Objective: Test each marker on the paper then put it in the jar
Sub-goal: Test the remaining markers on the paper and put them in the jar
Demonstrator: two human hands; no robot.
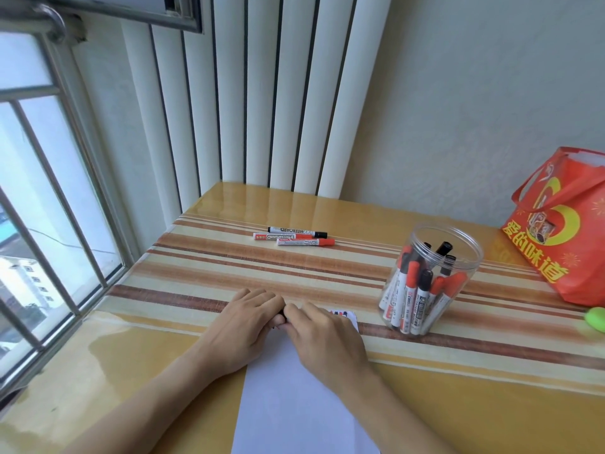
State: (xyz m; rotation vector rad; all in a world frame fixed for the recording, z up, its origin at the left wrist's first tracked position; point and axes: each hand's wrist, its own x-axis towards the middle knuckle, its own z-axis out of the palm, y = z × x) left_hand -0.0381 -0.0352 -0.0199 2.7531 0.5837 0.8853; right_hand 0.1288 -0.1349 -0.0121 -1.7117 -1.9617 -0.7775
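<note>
Presently both hands meet over the top of the white sheet of paper [294, 404], and a dark marker [284, 316] — mostly hidden — is pinched between them. The left hand [244, 326] has its fingers curled round one end; the right hand [322, 335] grips the other end with curled fingertips. Whether the cap is coming off or going on cannot be told.

To do this step well, pull or press the cap straight along the barrel, keeping the tip clear of skin, and hold the marker over the paper near the small red and blue test strokes [340, 312].

The clear round plastic jar [432, 280] stands to the right on the striped tabletop [196, 270], already holding red- and black-capped markers. Three capped markers [296, 236] lie well beyond the hands — two read "WHITEBOARD". An orange gift bag [563, 231] carries yellow Chinese characters.
</note>
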